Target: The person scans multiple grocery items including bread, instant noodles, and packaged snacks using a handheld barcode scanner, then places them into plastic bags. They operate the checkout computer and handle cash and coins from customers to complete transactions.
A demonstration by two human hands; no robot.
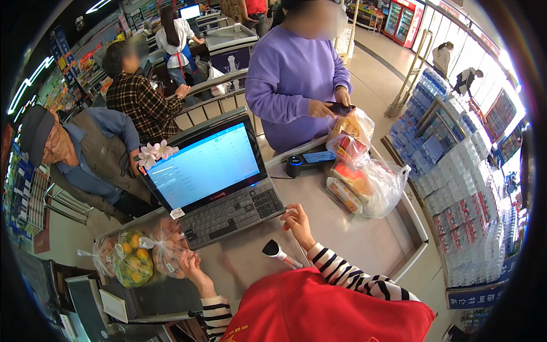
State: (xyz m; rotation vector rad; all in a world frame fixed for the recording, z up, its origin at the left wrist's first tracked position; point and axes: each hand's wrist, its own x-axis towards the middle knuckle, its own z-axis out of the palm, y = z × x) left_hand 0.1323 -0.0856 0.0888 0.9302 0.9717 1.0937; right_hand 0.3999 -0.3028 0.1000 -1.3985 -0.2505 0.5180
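At the lower left corner of the register's keyboard (230, 213), my left hand (193, 266) is held palm up with nothing in it, close beside a clear bag of reddish-brown produce (167, 248). My right hand (295, 219) is by the keyboard's right corner, fingers slightly curled and holding nothing. Above the keyboard stands the lit monitor (207, 164), with pink artificial flowers at its top left corner. A handheld barcode scanner (277, 252) lies between my hands. Further left are a bag of orange and green fruit (133, 260) and another knotted bag (101, 255).
Filled plastic bags (367, 179) rest on the counter (337, 231) at the right, near a small black payment device (294, 166). Across the counter a person in purple (295, 81) holds a phone (342, 108). A person in a cap (89, 158) stands left. Bottled water packs are stacked right.
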